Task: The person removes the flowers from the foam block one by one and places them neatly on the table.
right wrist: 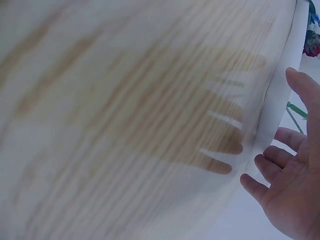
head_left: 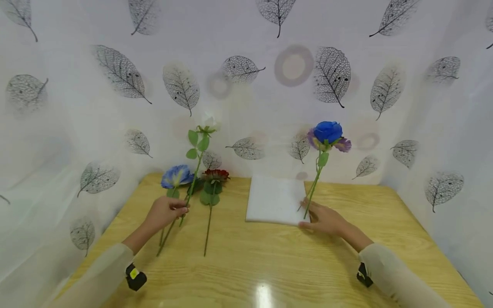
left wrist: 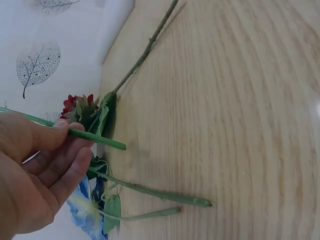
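Note:
My left hand (head_left: 167,211) pinches the green stem of a white artificial rose (head_left: 208,125) between thumb and fingers. The cut stem end (left wrist: 107,141) sticks out past the fingertips, above the table. Under that hand lies a light blue flower (head_left: 176,176), and a red flower (head_left: 216,174) lies just to its right. At the right edge of a white foam slab (head_left: 275,201) rests my right hand (head_left: 325,218), its fingers spread. A blue rose (head_left: 328,131) and a purple flower (head_left: 343,145) stand upright there, their stems passing between thumb and fingers.
The wooden table (head_left: 239,265) runs back to a white curtain (head_left: 246,107) printed with dark leaves, which also hangs on both sides. Separate stems (left wrist: 155,195) lie below the left hand, close to the held one.

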